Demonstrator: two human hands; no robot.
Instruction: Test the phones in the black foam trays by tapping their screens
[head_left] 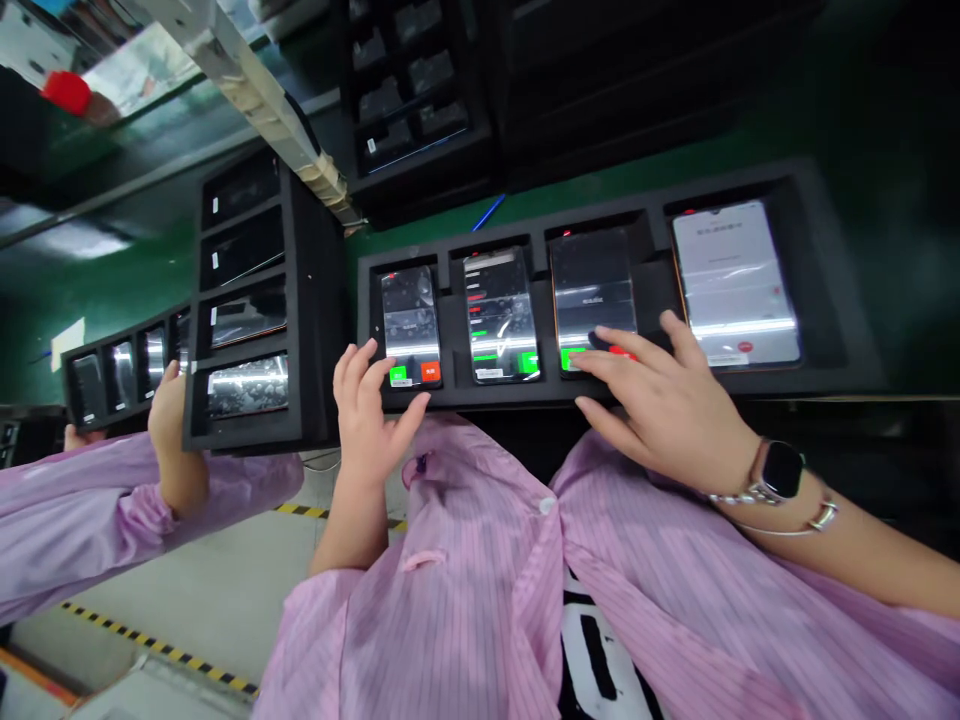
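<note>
Several phones lie screen up in a long black foam tray (667, 385). My left hand (375, 415) is open, with a finger at the green button of the leftmost phone (410, 315). Fingers spread, my right hand (656, 385) reaches over the lower part of the third phone (592, 270), a fingertip at its green button; a red button is partly covered. Between the hands, the second phone (499, 300) shows coloured text lines and a green button. The rightmost phone (735, 270) has a white screen with a small red button.
At left stands a stack of black trays (315, 300) holding phones, with a co-worker's hand (171, 410) at its side. Another phone tray (405, 160) lies at the back. A blue pen (489, 212) rests behind my tray. A metal post (262, 100) rises at upper left.
</note>
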